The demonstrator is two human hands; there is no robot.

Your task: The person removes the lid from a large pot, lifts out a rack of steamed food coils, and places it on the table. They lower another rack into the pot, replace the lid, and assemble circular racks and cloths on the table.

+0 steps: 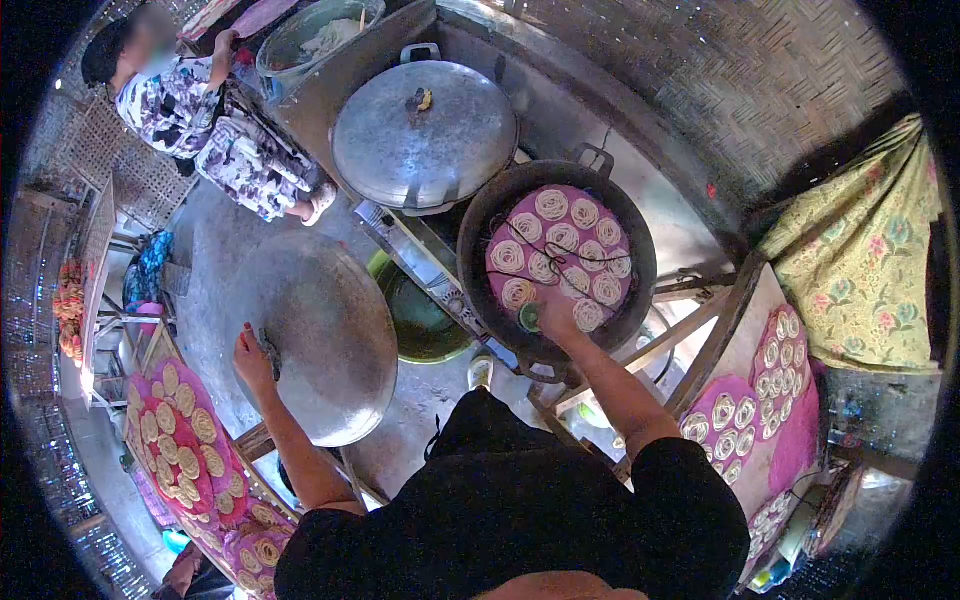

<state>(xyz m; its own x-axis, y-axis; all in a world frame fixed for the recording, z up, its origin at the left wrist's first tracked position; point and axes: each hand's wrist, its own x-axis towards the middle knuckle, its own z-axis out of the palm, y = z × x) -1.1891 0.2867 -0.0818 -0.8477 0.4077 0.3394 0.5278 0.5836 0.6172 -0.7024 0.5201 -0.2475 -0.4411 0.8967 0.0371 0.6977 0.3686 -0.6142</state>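
Observation:
My left hand [255, 360] is closed on the handle of a large domed metal lid [335, 350], which hangs tilted at my left. Over a wide dark pan [470, 250] at centre right, my right hand [558, 315] reaches down, its fingers drawn together and partly hidden. A small round green thing [528, 318] shows beside those fingers; its kind is unclear. A pink cloth [535, 212] lies in the pan, carrying several pale noodle-like coils [563, 237]. Thin dark cords [575, 258] run across the coils.
A second lidded pan [420, 150] stands behind. Below it sits a green basin [425, 325]. Trays with more coils stand at left [165, 430] and right [725, 420]. A person [210, 130] stands at upper left beside a tub [300, 55]. A yellow floral cloth [870, 270] hangs right.

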